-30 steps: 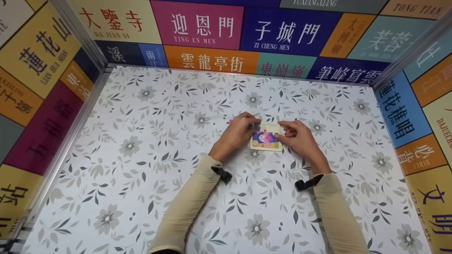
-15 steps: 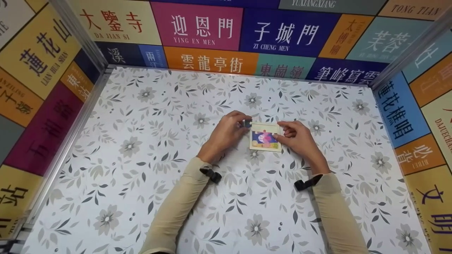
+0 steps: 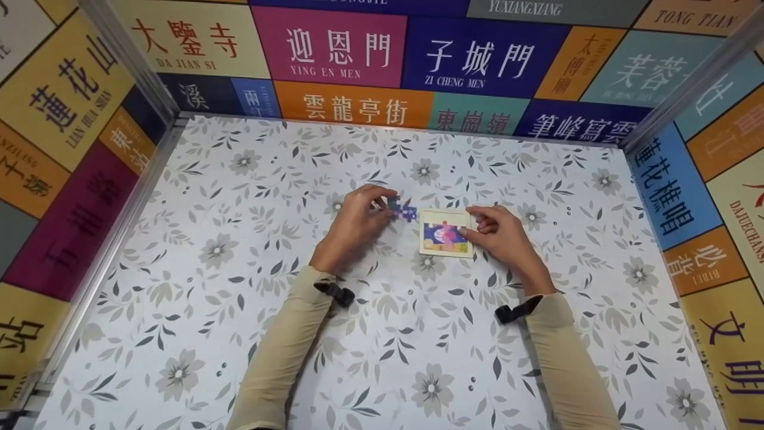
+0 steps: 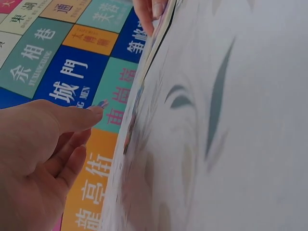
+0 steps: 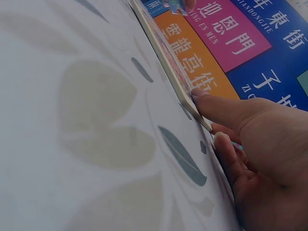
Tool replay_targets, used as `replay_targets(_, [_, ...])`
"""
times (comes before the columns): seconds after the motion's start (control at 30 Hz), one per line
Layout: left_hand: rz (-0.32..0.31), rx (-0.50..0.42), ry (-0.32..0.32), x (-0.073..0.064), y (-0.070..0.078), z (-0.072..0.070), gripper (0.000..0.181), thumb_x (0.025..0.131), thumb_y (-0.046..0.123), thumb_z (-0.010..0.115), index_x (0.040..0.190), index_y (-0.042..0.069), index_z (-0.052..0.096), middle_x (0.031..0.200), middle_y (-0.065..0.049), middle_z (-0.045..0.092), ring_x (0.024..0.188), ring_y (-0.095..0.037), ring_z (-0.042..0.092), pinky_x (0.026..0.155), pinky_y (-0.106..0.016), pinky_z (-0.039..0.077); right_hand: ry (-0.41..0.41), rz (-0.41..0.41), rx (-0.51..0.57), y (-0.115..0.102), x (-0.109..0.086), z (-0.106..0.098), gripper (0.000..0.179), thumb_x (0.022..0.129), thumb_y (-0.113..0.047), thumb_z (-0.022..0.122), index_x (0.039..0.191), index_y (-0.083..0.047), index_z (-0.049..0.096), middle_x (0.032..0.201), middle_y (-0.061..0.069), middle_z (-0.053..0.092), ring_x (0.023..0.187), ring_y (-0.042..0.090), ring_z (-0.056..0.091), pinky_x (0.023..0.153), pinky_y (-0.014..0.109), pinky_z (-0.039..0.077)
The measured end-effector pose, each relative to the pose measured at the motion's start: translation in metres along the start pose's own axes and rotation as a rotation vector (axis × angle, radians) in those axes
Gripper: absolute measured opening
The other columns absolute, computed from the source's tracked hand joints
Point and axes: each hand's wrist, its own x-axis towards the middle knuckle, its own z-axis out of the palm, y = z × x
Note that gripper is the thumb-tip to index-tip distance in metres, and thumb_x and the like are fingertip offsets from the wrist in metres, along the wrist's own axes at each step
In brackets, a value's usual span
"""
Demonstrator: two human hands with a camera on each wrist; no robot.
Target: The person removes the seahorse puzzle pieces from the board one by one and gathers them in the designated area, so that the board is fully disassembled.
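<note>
A small cream-framed jigsaw puzzle board [image 3: 425, 251] lies on the table, its lower part filled with blue, pink and yellow pieces. The upper strip inside the frame is bare and pale. My right hand [image 3: 507, 239] grips the board's right side, thumb on top and fingers at the edge; the right wrist view shows this thumb on the frame [image 5: 166, 62]. Left of the board, my left hand [image 3: 358, 224] pinches a small bluish puzzle piece [image 4: 102, 104] between thumb and fingertip. Close by its fingertips is a blue-purple puzzle piece [image 3: 408, 213]. Fingers partly hide this spot.
A white tablecloth [image 3: 382, 358] with grey flowers and leaves covers the table. Printed panels [image 3: 334, 51] with large characters stand along the back and both sides. Black camera straps [image 3: 337, 294] circle both wrists.
My left hand has moved left, away from the board, and a blue-purple piece now shows by its fingertips. My right hand stays at the board's right edge.
</note>
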Motion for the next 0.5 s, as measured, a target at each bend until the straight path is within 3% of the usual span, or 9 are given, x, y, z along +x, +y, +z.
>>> replay_targets(0.27, [-0.052, -0.010, 0.051, -0.007, -0.014, -0.015, 0.037, 0.093, 0.001, 0.079, 0.130, 0.004, 0.076, 0.117, -0.011, 0.079, 0.098, -0.024, 0.074, 0.088, -0.040, 0.062, -0.006, -0.010, 0.002, -0.001, 0.001, 0.001, 0.058, 0.093, -0.037, 0.087, 0.144, -0.015, 0.070, 0.115, 0.011, 0.061, 0.095, 0.017, 0.061, 0.081, 0.011, 0.049])
replay_targets(0.5, [-0.130, -0.051, 0.035, -0.010, -0.023, -0.023, 0.038, 0.093, 0.001, 0.080, 0.131, 0.003, 0.076, 0.116, -0.014, 0.079, 0.099, -0.025, 0.074, 0.090, -0.039, 0.060, -0.012, -0.010, 0.003, 0.000, 0.001, -0.001, 0.059, 0.094, -0.038, 0.086, 0.145, -0.013, 0.069, 0.117, 0.015, 0.062, 0.098, 0.021, 0.061, 0.082, 0.012, 0.048])
